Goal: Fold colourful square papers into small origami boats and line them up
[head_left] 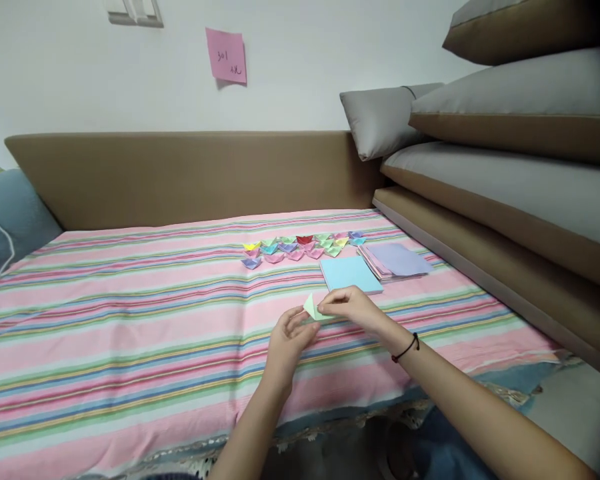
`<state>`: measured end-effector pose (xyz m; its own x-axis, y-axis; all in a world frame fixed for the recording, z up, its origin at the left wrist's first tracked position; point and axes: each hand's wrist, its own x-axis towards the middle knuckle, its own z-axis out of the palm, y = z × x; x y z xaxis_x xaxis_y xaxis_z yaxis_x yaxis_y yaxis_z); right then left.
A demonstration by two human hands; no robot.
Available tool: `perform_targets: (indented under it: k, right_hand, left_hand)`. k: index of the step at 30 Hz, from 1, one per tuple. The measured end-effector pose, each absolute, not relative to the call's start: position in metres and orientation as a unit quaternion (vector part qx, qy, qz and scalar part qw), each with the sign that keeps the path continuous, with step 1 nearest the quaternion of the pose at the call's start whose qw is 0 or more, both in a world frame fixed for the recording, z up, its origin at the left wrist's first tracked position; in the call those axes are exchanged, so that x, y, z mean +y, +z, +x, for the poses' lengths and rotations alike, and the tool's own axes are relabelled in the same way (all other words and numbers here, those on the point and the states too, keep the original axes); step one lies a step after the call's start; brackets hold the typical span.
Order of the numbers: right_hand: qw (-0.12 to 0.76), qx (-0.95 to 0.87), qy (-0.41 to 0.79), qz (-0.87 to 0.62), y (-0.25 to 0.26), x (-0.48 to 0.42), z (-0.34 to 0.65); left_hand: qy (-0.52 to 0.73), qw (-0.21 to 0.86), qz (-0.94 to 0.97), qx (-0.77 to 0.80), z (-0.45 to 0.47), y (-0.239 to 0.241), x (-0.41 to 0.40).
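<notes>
A small pale green folded paper is held between both hands just above the striped cloth. My left hand pinches its lower left side with fingers curled. My right hand pinches its right edge; a thin black band circles that wrist. Just beyond the hands lies a stack of light blue square paper. To its right sits a stack of pale purple and pink sheets. Further back, several small folded paper pieces in mixed colours lie in rows.
A pink, green and blue striped cloth covers the surface. A brown padded backrest runs behind it. Stacked grey and brown cushions rise at the right. A blue-grey pillow sits far left. A pink note hangs on the wall.
</notes>
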<state>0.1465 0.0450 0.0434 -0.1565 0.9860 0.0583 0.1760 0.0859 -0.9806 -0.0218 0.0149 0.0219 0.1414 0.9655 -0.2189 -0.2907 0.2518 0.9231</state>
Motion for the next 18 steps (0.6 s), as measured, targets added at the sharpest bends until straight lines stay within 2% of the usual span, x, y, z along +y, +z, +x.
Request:
perform_targets:
  k: [3,6,11,18]
  right_hand:
    - [0.432,-0.647,0.372,-0.507,0.054,0.073,0.175]
    - [0.386,-0.709,0.227,-0.545,0.072,0.112,0.215]
    - [0.331,-0.742,0.141,-0.565,0.086,0.179,0.273]
    - [0.241,-0.8,0.04,-0.548,0.064,0.239,0.303]
  left_hand:
    - [0.463,0.63,0.411,0.469,-0.025,0.015,0.018]
    - [0.448,0.608,0.444,0.482,-0.027,0.007,0.019]
    - [0.441,0.576,0.474,0.5,-0.029,0.001,0.022]
    - [0.442,0.561,0.462,0.526,-0.03,-0.011,0.032]
